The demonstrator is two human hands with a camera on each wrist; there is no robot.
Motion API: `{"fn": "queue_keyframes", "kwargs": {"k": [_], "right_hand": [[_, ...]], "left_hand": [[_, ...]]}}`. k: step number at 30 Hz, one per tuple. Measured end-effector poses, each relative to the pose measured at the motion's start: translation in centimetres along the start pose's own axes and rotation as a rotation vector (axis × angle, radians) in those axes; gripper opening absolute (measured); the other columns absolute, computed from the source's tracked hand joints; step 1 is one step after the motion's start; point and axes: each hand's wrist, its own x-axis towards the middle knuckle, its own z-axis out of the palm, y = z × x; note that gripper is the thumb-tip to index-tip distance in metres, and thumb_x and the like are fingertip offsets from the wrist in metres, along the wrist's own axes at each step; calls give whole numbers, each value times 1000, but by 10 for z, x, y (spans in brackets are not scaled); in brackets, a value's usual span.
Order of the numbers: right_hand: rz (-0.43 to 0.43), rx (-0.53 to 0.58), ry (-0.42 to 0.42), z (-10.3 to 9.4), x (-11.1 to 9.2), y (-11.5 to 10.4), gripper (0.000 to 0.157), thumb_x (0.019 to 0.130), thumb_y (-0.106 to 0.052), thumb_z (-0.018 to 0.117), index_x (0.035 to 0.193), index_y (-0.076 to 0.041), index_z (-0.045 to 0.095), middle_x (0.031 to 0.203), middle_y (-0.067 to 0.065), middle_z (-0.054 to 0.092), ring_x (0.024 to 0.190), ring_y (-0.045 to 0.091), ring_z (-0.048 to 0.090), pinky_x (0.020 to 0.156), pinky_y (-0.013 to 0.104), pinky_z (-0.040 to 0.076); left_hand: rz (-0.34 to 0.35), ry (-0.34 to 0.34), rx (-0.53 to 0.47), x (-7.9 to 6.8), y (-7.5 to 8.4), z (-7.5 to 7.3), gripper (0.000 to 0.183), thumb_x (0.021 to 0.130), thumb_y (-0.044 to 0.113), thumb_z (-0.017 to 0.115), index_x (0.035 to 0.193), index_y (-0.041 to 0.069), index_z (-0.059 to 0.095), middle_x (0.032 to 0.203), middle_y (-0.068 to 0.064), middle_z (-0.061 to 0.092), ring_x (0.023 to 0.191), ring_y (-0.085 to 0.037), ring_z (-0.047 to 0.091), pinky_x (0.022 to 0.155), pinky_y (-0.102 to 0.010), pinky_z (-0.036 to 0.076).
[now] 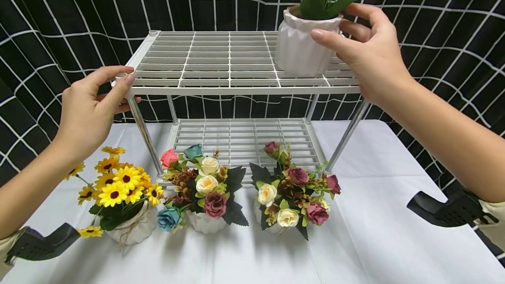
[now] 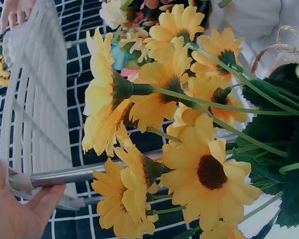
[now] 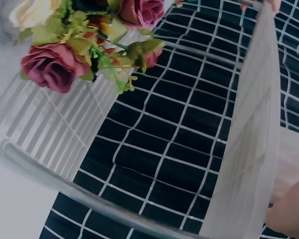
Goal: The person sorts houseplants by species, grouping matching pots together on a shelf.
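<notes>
A rack (image 1: pixel 229 91) stands mid-frame behind three potted plants (image 1: pixel 207 185) at lower left and centre, a flowerpot (image 1: pixel 301 47) at its upper right.

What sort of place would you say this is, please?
Probably an indoor staged workspace, judging by the white-covered table, the black backdrop with white grid lines, and the two-tier rack with potted flowers around it.

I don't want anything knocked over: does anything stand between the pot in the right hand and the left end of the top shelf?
Nothing visible does: left of the white pot in the right hand, the top shelf bears nothing. At that end, the left hand grips its front left corner.
</notes>
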Motion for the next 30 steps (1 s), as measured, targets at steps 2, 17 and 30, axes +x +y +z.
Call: {"fn": "queue_keyframes", "kwargs": {"k": [2,17,30], "right_hand": [[18,6,9,-5,-4,0,85,91,-13,85,160,-17,36,165,8,45,141,23,53,123,32,39],[-50,-120,69,-40,-28,11,70,94,-13,82,153,-15,45,151,4,56,136,18,52,107,14,48],[-204,-585,74,-61,-41,46,59,102,-24,71,154,-7,48,150,15,53,131,11,58,108,11,45]], "left_hand": [[-3,-1,2,0,0,0,43,113,31,53,147,6,61,139,-26,65,80,29,56,77,-1,49],[14,5,22,0,2,0,41,113,29,53,146,6,61,137,-27,65,78,28,56,75,1,48],[1,-18,103,1,2,-5,44,113,34,50,148,10,61,142,-24,64,97,-33,77,73,2,46]]}}
